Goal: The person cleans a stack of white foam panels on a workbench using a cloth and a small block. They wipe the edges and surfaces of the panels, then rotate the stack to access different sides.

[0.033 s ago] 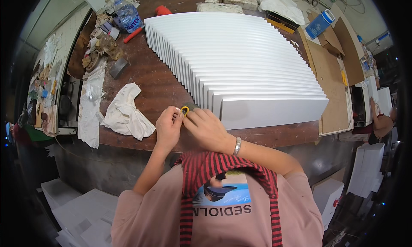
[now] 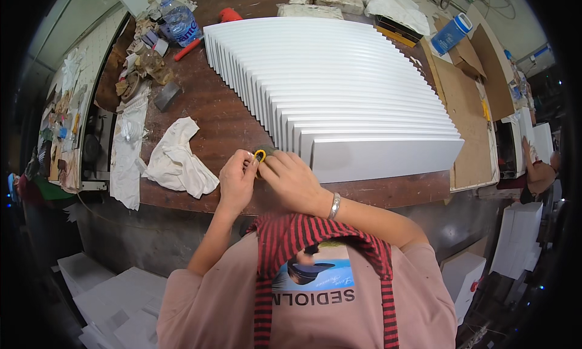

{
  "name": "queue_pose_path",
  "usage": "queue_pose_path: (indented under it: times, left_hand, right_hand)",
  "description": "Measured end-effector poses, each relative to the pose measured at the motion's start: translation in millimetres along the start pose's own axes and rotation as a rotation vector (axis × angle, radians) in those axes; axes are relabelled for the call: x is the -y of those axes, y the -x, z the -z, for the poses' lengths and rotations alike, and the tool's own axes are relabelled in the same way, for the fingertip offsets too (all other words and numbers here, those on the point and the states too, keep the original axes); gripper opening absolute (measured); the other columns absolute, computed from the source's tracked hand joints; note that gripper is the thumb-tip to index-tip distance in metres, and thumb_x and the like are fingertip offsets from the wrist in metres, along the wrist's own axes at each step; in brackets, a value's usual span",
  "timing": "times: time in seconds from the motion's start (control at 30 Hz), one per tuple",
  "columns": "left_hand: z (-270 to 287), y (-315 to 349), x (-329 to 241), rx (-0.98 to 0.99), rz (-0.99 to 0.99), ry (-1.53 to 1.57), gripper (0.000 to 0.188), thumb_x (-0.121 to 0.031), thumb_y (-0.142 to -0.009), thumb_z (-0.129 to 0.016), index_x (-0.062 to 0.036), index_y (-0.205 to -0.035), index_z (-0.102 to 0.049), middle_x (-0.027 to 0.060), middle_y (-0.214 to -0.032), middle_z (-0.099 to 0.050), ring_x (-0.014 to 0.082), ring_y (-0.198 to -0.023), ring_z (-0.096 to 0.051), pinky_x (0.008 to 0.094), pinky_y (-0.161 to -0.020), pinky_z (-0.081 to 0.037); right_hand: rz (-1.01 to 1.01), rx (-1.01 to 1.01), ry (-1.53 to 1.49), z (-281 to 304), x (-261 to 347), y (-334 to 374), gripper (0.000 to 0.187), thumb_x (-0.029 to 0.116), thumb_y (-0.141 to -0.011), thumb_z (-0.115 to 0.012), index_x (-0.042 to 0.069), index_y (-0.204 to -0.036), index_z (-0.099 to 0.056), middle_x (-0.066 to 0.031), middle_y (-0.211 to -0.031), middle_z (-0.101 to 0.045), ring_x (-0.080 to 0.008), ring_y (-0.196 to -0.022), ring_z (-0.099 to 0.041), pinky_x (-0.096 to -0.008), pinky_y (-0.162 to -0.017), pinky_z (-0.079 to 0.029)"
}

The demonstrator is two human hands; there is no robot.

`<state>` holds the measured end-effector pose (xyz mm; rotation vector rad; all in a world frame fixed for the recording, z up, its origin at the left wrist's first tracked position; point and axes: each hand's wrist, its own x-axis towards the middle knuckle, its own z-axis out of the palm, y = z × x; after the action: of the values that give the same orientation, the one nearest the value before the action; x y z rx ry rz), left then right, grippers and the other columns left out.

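Observation:
Both my hands meet over the front edge of the brown table (image 2: 209,144). My left hand (image 2: 237,180) has its thumb and fingers pinched on a small round thing with a yellow rim and a dark middle (image 2: 260,155); its kind is not clear. My right hand (image 2: 295,180), a silver bracelet at its wrist, touches the same thing from the other side with curled fingers. A dark greyish patch (image 2: 270,149) shows just behind the right fingers, too small to name. Close beyond stands a long row of white panels (image 2: 327,82), set on edge side by side.
A crumpled white cloth (image 2: 180,161) lies left of my hands, with a grey block (image 2: 167,96) beyond it. Far left stand a plastic bottle (image 2: 180,23) and clutter. A blue container (image 2: 451,33) and cardboard (image 2: 491,70) are at right. Another person (image 2: 539,173) is at the far right.
The yellow-rimmed thing has turned slightly and shifted a little to the left between my fingers. My arms stay in nearly the same place.

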<state>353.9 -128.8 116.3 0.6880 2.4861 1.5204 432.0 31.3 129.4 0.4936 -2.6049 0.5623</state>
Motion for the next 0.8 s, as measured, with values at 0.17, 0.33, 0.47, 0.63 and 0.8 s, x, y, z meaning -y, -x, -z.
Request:
queue_pose_path:
  times: [0.17, 0.33, 0.47, 0.63, 0.8]
  left_hand:
    - [0.5, -2.8, 11.4, 0.067, -0.029, 0.023, 0.01, -0.007, -0.096, -0.062, 0.0, -0.095, -0.056, 0.0095, -0.073, -0.059, 0.0187, -0.062, -0.057, 0.0331, -0.06, -0.047]
    - [0.9, -9.6, 13.2, 0.12, 0.031, 0.306, 0.008, -0.003, -0.096, -0.061, 0.0003, -0.092, -0.055, 0.0025, -0.072, -0.052, 0.0057, -0.065, -0.047, 0.0259, -0.058, -0.04]
    - [4.0, -12.0, 6.9, 0.165, 0.051, 0.216, 0.01, -0.004, -0.095, -0.063, 0.0005, -0.091, -0.056, 0.0055, -0.072, -0.055, 0.009, -0.064, -0.049, 0.0281, -0.059, -0.042]
    - [2.4, -13.8, -7.9, 0.136, -0.056, -0.03, 0.009, -0.005, -0.091, -0.065, 0.0005, -0.091, -0.057, 0.0132, -0.074, -0.059, 0.0255, -0.065, -0.057, 0.037, -0.061, -0.046]
    - [8.9, -13.7, -30.4, 0.102, -0.177, -0.107, 0.007, -0.003, -0.088, -0.065, -0.0008, -0.09, -0.059, 0.0152, -0.076, -0.059, 0.0332, -0.069, -0.06, 0.0418, -0.063, -0.047]
  right_hand:
    - [0.019, -0.003, 0.042, -0.6, 0.2, -1.7, 0.027, 0.013, -0.08, -0.062, 0.003, -0.104, -0.06, -0.009, -0.099, -0.061, -0.0252, -0.099, -0.058, -0.0364, -0.085, -0.047]
    - [0.123, -0.097, 0.066, 7.5, -3.6, -1.9, 0.023, 0.014, -0.08, -0.06, 0.003, -0.1, -0.061, -0.0098, -0.105, -0.061, -0.0259, -0.109, -0.059, -0.0358, -0.09, -0.047]
    - [0.182, 0.049, 0.051, 13.0, -2.5, 0.0, 0.016, 0.017, -0.079, -0.06, 0.003, -0.087, -0.06, -0.01, -0.096, -0.062, -0.0257, -0.099, -0.058, -0.0358, -0.086, -0.047]
    - [0.334, 0.402, -0.086, 9.4, 13.2, 1.7, 0.018, 0.02, -0.072, -0.063, 0.002, -0.076, -0.062, -0.0134, -0.08, -0.065, -0.0268, -0.079, -0.061, -0.0358, -0.081, -0.048]
    - [-0.052, 0.505, -0.227, 11.2, -2.7, -13.4, 0.015, 0.016, -0.077, -0.062, 0.001, -0.075, -0.064, -0.0185, -0.07, -0.066, -0.0397, -0.071, -0.068, -0.0492, -0.067, -0.054]
